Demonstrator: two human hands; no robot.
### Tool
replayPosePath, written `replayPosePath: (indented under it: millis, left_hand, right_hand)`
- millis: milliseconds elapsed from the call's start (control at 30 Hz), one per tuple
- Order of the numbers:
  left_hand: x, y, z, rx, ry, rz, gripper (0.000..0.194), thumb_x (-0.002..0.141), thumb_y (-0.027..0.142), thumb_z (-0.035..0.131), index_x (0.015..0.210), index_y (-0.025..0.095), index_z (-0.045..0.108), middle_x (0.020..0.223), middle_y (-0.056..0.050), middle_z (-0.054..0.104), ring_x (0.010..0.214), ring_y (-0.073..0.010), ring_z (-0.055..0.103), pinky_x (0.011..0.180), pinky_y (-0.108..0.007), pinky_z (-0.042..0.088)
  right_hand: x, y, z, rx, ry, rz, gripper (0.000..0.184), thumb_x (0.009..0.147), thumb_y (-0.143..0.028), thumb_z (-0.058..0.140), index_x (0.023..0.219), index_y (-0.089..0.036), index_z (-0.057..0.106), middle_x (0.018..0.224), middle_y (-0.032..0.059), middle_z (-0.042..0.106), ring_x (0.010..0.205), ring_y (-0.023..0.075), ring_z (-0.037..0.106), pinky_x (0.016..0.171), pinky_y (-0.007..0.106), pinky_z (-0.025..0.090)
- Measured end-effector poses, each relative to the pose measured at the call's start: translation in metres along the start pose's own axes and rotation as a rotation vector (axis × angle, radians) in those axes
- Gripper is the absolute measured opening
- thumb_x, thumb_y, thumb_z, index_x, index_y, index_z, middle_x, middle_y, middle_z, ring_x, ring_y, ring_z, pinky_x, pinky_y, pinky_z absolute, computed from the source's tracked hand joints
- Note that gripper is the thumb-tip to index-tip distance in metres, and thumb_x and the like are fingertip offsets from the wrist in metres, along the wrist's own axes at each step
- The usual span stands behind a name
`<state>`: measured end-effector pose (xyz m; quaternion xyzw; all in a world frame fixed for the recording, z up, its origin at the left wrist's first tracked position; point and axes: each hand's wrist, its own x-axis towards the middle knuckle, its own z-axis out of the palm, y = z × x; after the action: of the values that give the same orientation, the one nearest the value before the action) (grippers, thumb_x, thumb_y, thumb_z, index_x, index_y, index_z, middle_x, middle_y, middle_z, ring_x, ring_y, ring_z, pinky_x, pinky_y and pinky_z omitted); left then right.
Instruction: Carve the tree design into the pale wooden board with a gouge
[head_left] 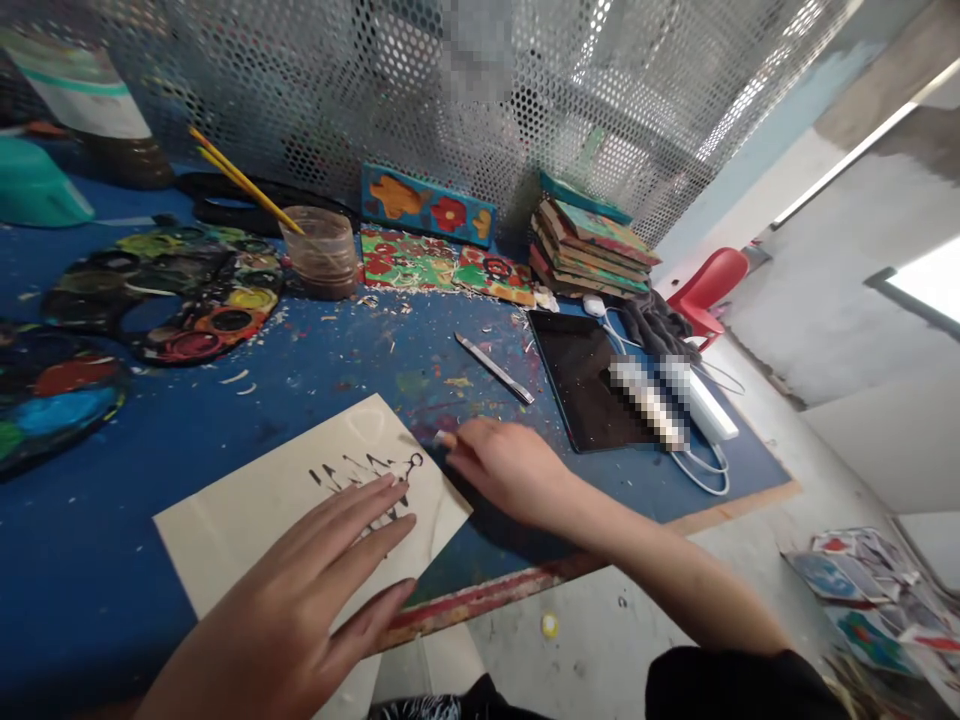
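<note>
A cream-coloured sheet or thin board point(247, 500) lies at the table's front edge, with a black zigzag drawing point(367, 465) that ends in a small loop. My left hand point(300, 590) rests flat on it with fingers stretched out, covering part of the drawing. Just past the sheet's right edge, my right hand point(499, 465) is closed in a pinch; a small whitish bit shows at its fingertips, too small to name. Beyond that hand lies a slim silver craft knife point(495, 368).
Paint palettes point(187, 340) and a cup of murky water point(322, 255) with brushes stand at left. Painted boards point(427, 205), stacked boards point(592, 245) and shavings lie along the perforated metal screen point(337, 90). A tablet point(577, 380) and white cables point(709, 465) are at right.
</note>
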<state>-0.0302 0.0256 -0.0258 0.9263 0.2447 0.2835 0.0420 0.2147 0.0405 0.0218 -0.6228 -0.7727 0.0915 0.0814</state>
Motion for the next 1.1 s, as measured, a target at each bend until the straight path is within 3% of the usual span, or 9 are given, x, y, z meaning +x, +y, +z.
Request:
replayPosePath:
  millis: [133, 200, 267, 367, 467, 567, 733, 933, 1100]
  left_hand:
    - [0.000, 0.001, -0.004, -0.046, 0.003, -0.096, 0.030, 0.097, 0.033, 0.050, 0.126, 0.025, 0.056, 0.134, -0.003, 0.056, 0.125, -0.0194, 0.052, 0.106, -0.034, 0.046]
    - [0.001, 0.001, -0.005, -0.002, 0.029, -0.166, 0.032, 0.097, 0.035, 0.048, 0.126, 0.023, 0.055, 0.129, -0.006, 0.058, 0.122, -0.0223, 0.054, 0.105, -0.038, 0.045]
    - [0.002, 0.002, -0.003, 0.135, 0.046, -0.217, 0.046, 0.097, 0.046, 0.044, 0.131, 0.016, 0.052, 0.133, -0.013, 0.056, 0.125, -0.0312, 0.052, 0.107, -0.048, 0.041]
    - [0.004, 0.001, 0.003, 0.322, 0.031, -0.198, 0.069, 0.097, 0.059, 0.032, 0.133, 0.003, 0.049, 0.141, -0.025, 0.050, 0.133, -0.0422, 0.045, 0.109, -0.058, 0.034]
    - [0.005, 0.000, 0.005, 0.349, 0.027, -0.137, 0.072, 0.097, 0.058, 0.030, 0.133, -0.001, 0.049, 0.141, -0.029, 0.049, 0.135, -0.0435, 0.044, 0.108, -0.056, 0.034]
    - [0.005, 0.001, 0.004, 0.352, 0.020, -0.140, 0.072, 0.097, 0.056, 0.032, 0.135, -0.003, 0.046, 0.140, -0.029, 0.050, 0.135, -0.0439, 0.044, 0.107, -0.056, 0.035]
    - [0.006, 0.008, 0.001, 0.357, -0.003, -0.188, 0.068, 0.096, 0.051, 0.041, 0.137, -0.003, 0.046, 0.144, -0.027, 0.048, 0.136, -0.0423, 0.044, 0.108, -0.056, 0.038]
    - [0.012, 0.012, -0.006, 0.361, -0.058, -0.139, 0.055, 0.097, 0.043, 0.042, 0.138, 0.008, 0.049, 0.146, -0.018, 0.050, 0.136, -0.0370, 0.047, 0.105, -0.057, 0.043]
    - [0.018, 0.014, -0.013, 0.241, -0.083, -0.018, 0.039, 0.099, 0.023, 0.039, 0.134, 0.018, 0.055, 0.141, -0.003, 0.058, 0.130, -0.0203, 0.055, 0.105, -0.038, 0.046]
  right_hand:
    - [0.012, 0.022, -0.009, -0.033, 0.225, 0.161, 0.030, 0.101, -0.014, 0.028, 0.116, -0.015, 0.053, 0.113, 0.0164, 0.060, 0.079, 0.0216, 0.063, 0.060, 0.031, 0.041]
    - [0.012, 0.020, -0.010, -0.004, 0.258, 0.129, 0.025, 0.099, -0.014, 0.035, 0.117, -0.017, 0.052, 0.118, 0.0144, 0.058, 0.088, 0.0212, 0.062, 0.067, 0.032, 0.046]
    - [0.006, 0.007, -0.006, 0.073, 0.199, 0.007, 0.015, 0.095, -0.026, 0.054, 0.108, -0.020, 0.055, 0.110, 0.0078, 0.060, 0.093, 0.0195, 0.062, 0.075, 0.030, 0.050]
    - [-0.001, -0.019, 0.003, 0.150, 0.054, -0.146, 0.045, 0.085, -0.055, 0.065, 0.110, -0.019, 0.056, 0.112, 0.0059, 0.059, 0.089, 0.0196, 0.064, 0.073, 0.031, 0.054]
    - [0.002, -0.033, 0.009, 0.065, 0.003, -0.147, 0.063, 0.085, -0.069, 0.056, 0.122, -0.018, 0.053, 0.121, 0.0104, 0.056, 0.078, 0.0212, 0.065, 0.061, 0.035, 0.053]
    - [0.014, -0.026, 0.007, -0.007, 0.058, -0.051, 0.056, 0.087, -0.064, 0.056, 0.120, -0.019, 0.055, 0.117, 0.0102, 0.057, 0.073, 0.0211, 0.065, 0.058, 0.033, 0.051]
    - [0.023, 0.005, -0.001, -0.018, 0.224, 0.112, 0.026, 0.098, -0.029, 0.047, 0.116, -0.014, 0.057, 0.112, 0.0141, 0.058, 0.078, 0.0235, 0.064, 0.061, 0.034, 0.050]
    - [0.010, 0.016, -0.005, 0.109, 0.244, -0.007, 0.025, 0.098, -0.023, 0.044, 0.116, -0.011, 0.058, 0.100, 0.0130, 0.061, 0.090, 0.0246, 0.063, 0.081, 0.039, 0.052]
    - [-0.032, 0.011, -0.013, 0.297, 0.145, -0.201, 0.027, 0.098, -0.015, 0.047, 0.123, -0.015, 0.059, 0.103, 0.0082, 0.067, 0.092, 0.0171, 0.066, 0.081, 0.029, 0.054]
